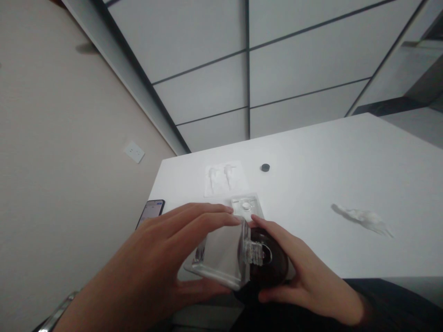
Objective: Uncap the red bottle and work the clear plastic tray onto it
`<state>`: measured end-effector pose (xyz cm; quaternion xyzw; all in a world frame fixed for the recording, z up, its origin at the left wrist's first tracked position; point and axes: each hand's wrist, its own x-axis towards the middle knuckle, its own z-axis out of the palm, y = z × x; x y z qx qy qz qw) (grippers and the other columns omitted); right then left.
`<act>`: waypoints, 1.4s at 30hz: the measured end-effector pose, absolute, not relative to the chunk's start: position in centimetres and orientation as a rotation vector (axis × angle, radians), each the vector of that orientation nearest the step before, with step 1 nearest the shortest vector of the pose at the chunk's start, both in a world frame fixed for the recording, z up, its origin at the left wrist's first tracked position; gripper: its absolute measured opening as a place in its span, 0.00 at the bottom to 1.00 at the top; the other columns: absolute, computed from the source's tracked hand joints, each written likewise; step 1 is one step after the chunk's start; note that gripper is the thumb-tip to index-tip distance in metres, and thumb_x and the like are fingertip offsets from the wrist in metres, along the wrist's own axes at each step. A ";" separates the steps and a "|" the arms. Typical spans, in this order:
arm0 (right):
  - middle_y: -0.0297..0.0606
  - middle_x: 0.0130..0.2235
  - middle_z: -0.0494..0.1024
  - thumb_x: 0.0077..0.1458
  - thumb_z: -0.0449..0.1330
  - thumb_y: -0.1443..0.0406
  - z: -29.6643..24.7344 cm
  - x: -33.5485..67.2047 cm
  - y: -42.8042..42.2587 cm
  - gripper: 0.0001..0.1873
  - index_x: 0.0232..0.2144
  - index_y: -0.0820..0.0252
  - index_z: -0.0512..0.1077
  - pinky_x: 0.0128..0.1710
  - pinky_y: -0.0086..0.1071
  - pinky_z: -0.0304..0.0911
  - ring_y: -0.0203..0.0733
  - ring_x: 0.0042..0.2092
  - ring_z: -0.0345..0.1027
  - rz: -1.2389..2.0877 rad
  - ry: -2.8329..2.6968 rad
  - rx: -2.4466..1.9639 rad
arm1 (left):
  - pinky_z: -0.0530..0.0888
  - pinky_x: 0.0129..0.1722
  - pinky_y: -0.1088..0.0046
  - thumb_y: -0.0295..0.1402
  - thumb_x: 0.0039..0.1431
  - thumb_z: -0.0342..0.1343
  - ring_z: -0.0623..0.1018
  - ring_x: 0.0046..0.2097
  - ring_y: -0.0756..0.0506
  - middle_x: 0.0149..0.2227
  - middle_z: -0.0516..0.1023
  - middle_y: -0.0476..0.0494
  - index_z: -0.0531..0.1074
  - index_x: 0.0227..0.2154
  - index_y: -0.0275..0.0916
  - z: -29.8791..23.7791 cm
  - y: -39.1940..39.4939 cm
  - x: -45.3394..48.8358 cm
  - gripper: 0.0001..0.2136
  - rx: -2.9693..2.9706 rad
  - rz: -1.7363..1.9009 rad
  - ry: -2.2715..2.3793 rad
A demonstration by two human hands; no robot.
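My left hand grips a clear plastic blister pack from the left, with fingers across its top and thumb below. My right hand cups a dark round object, which sits against the pack's right side and is partly hidden by it. A small clear plastic tray with a white disc inside lies on the white table, just beyond my fingertips. I cannot tell whether the pack and the tray are joined.
A white wrinkled plastic sheet, a small black disc and a phone lie on the table. A crumpled white wisp lies to the right. A wall with a socket plate runs along the left.
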<state>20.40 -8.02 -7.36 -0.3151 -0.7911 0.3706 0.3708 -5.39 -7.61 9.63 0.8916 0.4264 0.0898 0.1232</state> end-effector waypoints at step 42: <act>0.49 0.68 0.72 0.53 0.73 0.45 -7.5 20.3 -8.0 0.60 0.76 0.42 0.44 0.62 0.49 0.72 0.59 0.65 0.71 0.928 -2.010 -0.812 | 0.79 0.60 0.67 0.39 0.65 0.66 0.80 0.59 0.44 0.61 0.78 0.49 0.62 0.65 0.54 9.7 -7.7 -5.3 0.29 2.695 0.226 1.221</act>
